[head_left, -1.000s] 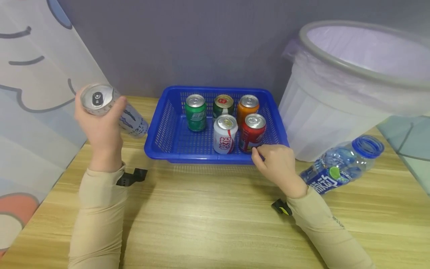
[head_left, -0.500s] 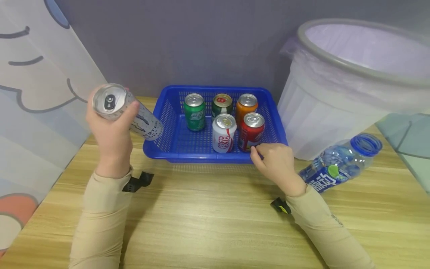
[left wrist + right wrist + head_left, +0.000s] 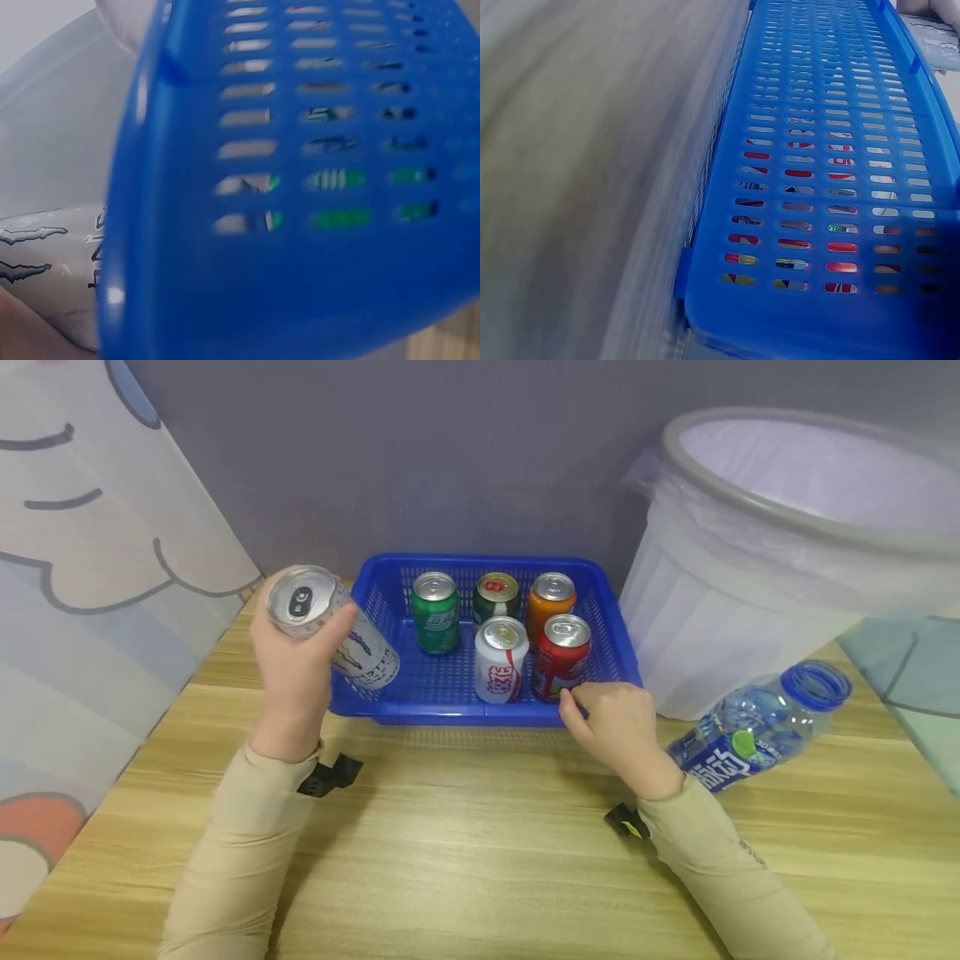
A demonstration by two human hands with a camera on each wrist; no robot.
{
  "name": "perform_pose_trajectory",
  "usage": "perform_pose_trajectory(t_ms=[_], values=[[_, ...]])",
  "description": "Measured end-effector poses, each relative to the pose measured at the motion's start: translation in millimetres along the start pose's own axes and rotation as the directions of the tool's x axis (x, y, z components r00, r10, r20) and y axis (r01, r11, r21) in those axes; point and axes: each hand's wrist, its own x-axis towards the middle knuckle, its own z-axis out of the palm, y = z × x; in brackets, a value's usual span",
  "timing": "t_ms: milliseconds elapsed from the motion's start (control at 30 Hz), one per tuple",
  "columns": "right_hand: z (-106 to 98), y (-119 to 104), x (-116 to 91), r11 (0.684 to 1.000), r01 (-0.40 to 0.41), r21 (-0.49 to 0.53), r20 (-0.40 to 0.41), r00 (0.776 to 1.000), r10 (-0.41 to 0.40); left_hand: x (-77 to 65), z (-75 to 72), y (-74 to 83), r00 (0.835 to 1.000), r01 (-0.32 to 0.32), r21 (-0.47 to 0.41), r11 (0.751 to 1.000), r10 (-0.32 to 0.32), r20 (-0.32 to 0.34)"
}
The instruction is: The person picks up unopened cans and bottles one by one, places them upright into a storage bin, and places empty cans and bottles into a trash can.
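My left hand [image 3: 288, 685] grips a tall white Monster drink can [image 3: 369, 652] near its top. The can leans, with its lower end over the left part of a blue plastic basket [image 3: 431, 711]. In the left wrist view the can's side shows beyond the basket wall [image 3: 247, 292]. My right hand [image 3: 618, 727] holds the basket's front rim near the right corner, some fingers hidden inside. Standing in the basket are a green can [image 3: 437, 618], a dark green can [image 3: 495, 607], an orange can [image 3: 550, 606], a white can [image 3: 498, 668] and a red can [image 3: 561, 656].
To the right of the basket stands a tall white trash bin [image 3: 735, 593] with a thin bag over its rim. A capless plastic bottle [image 3: 757, 731] with a blue label leans beside it on the wooden table [image 3: 465, 843]. A grey wall [image 3: 450, 460] rises behind the basket.
My left hand has carried the tall can rightward, from beside the basket to over its left end. The right hand stays at the front rim.
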Motion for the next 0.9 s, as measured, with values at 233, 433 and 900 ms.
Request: perform_pose_trajectory(t_ms=[233,433,900], values=[[0.0,-0.1,0.0,1.000,-0.006,0.002,0.004,1.000,0.006,-3.7,3.3,-13.7,0.991,0.125,0.207,0.970,-0.130,0.013],[0.1,-0.1,0.0,1.000,-0.005,-0.001,0.011,1.000,0.005,-4.9,5.3,-20.8,0.975,0.190,0.320,0.928,-0.215,0.046],[0.0,0.1,0.3,1.000,0.000,-0.002,0.002,1.000,0.000,-7.4,7.5,-29.9,0.931,0.274,0.396,0.876,-0.345,0.118]])
